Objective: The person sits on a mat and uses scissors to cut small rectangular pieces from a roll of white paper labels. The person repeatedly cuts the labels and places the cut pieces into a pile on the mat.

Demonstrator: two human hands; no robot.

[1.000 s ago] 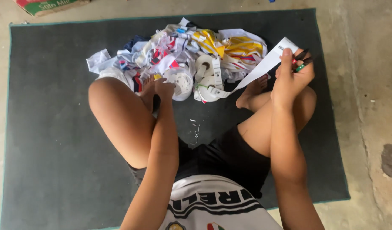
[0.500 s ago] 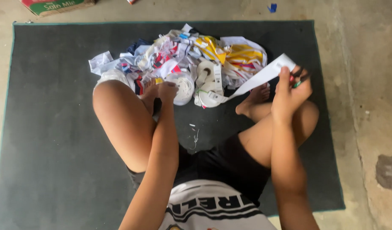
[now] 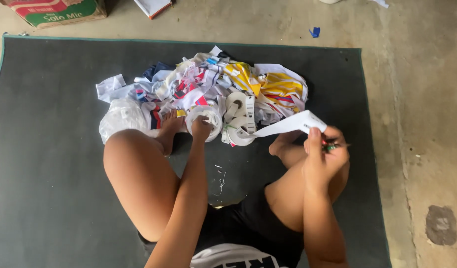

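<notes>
In the head view the left hand point(image 3: 202, 126) was closed on a roll of white label tape point(image 3: 204, 119) at centre frame, before the heap of printed scraps point(image 3: 213, 87), while the right hand point(image 3: 323, 151), centre right, pinched the white strip's point(image 3: 283, 126) free end together with a small red-and-green tool, probably scissors. Judging by this, the strip wanted keeping taut and flat, the roll point(image 3: 238, 121) it fed from steady on the dark mat point(image 3: 50, 149).

scrap pile point(image 3: 208, 87) on mat point(image 3: 50, 149), before knees | tape roll point(image 3: 204, 119) left of strip point(image 3: 288, 124) | box point(image 3: 55, 10) behind mat
</notes>
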